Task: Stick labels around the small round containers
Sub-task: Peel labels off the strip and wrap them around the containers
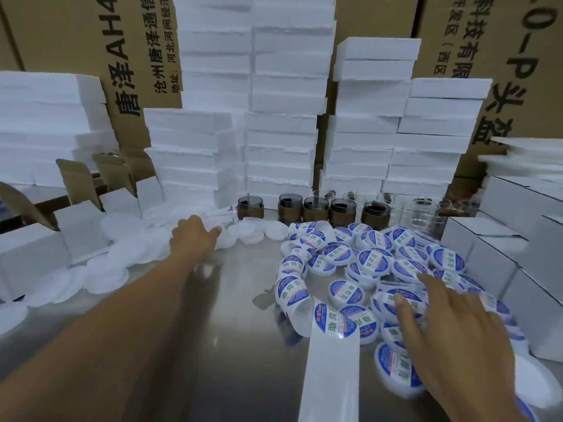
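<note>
Strip: a white backing strip (330, 370) carrying blue labels lies on the steel table (237, 300). Its near end is cut off by the bottom edge, and its far end curls into the heap, where we lose it.
Labelled containers: a heap of labelled containers (374, 260) lies just right of the strip and beyond it. They overlap, so we cannot count them, and the print is too blurred to read.
Right hand: our right hand (451, 333) is right of the strip, palm down on the labelled containers. The fingers are spread and straight, gripping nothing, and the hand hides whatever is under it.
Plain containers: white plain containers (106, 269) lie in a band well left of the strip, their edges washing together.
Left hand: our left hand (195, 236) reaches out to the plain containers, far left of the strip. We see only its back and thumb, so we cannot tell whether it holds one.
Cups: dark cups (316, 208) with brown sleeves stand beyond the strip. The clear glasses beside them are hard to make out.
Foam stacks: white foam stacks (280, 147) rise behind the cups.
Boxes: white boxes (518, 239) stand right of the strip, cut off by the edge.
Cartons: brown cartons (137, 56) stand behind the foam stacks, their print partly covered.
</note>
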{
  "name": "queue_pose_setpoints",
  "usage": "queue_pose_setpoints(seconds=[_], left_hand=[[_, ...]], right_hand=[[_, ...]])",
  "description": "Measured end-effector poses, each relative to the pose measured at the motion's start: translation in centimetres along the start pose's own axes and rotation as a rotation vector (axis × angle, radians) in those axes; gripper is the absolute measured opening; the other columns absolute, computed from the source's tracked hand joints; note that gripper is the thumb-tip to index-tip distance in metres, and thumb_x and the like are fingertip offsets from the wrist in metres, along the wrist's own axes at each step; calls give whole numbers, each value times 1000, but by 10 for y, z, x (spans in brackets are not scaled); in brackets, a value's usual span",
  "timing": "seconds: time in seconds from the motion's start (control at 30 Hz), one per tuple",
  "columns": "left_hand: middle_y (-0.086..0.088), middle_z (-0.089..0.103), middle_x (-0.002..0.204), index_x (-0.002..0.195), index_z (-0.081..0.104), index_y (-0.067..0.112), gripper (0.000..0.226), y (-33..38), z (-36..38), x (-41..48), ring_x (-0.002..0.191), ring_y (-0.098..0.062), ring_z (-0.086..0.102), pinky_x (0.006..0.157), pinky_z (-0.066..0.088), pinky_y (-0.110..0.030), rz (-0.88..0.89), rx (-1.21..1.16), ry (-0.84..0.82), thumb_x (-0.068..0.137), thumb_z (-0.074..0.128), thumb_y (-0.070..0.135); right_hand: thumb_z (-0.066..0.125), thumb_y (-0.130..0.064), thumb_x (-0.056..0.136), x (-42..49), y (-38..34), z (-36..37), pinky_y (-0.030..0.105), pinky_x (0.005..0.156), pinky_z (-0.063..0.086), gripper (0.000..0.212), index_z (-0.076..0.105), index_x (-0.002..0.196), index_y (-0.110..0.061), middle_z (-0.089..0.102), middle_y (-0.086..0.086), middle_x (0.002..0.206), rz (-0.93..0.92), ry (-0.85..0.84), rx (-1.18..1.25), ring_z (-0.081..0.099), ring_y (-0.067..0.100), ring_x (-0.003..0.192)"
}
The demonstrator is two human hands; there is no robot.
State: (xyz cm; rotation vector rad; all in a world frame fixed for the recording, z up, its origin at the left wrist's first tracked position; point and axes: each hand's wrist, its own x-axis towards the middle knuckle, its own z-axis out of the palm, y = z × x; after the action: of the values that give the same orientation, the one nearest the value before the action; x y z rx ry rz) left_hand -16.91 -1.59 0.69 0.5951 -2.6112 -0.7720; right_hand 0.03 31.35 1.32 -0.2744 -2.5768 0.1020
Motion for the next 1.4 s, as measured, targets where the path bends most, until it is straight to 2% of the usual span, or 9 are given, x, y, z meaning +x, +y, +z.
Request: queue_pose_setpoints(seconds=[0.2,0.4,0.5,0.63,0.77,0.87,1.0,1.17,1.4], left_hand=[[-15,58,123,122,53,12,41,0,1,-12,112,-34,50,96,38,-41,33,-127,168,87,65,29],[-6,60,93,103,62,13,17,33,-22,-54,80,-20,52,67,42,-25,126,-566,137,86,63,13],[-3,59,88,100,64,15,15,61,-38,-101,78,-17,53,67,47,-26,214,-821,-32,88,61,7],[2,68,98,100,65,26,22,81,-45,-178,80,-8,60,60,48,-18,309,-1004,-258,92,55,8],[8,67,92,103,64,23,24,85,-43,-225,68,6,59,54,42,-9,395,-1108,-393,93,52,6],[11,66,89,102,64,22,23,82,-42,-233,66,9,58,55,41,-6,451,-1107,-433,92,53,4],[7,71,87,97,68,25,22,77,-36,-232,74,-3,63,56,46,-14,321,-1170,-498,92,54,9],[-10,70,94,89,72,21,23,81,-25,-235,82,-22,66,73,57,-33,106,-1399,-598,92,52,9],[-5,68,84,90,68,16,9,83,-21,-234,74,-18,63,65,57,-29,38,-1453,-535,88,59,13]], right_hand=[[47,-46,86,-2,0,0,39,85,41,52,51,128,-15,68,9,105,-2,0,-30,57,28,105],[69,-25,78,-5,-1,3,45,73,46,40,63,109,-1,69,20,87,-85,145,134,62,39,87],[70,-21,78,-9,-6,-3,44,73,48,35,64,107,-2,69,16,87,-164,208,234,62,37,85],[54,-26,90,-18,-17,-12,25,71,42,22,61,110,-21,56,-12,78,-277,25,705,53,5,78],[47,-38,88,-25,-29,-20,11,63,43,23,63,101,-28,65,-11,81,-127,-123,1229,57,-1,72],[54,-19,91,-23,-32,-29,7,57,43,14,68,90,-21,70,-13,71,-10,-197,1468,59,-5,60],[59,-9,87,-21,-31,-31,13,58,49,15,71,83,-17,71,-5,66,72,-348,1583,59,3,56],[61,-11,86,-23,-35,-27,15,60,52,18,73,75,-20,70,1,65,143,-418,1620,59,6,57],[61,-16,87,-24,-35,-25,16,59,51,8,67,82,-18,69,1,61,166,-393,1557,59,7,53]])
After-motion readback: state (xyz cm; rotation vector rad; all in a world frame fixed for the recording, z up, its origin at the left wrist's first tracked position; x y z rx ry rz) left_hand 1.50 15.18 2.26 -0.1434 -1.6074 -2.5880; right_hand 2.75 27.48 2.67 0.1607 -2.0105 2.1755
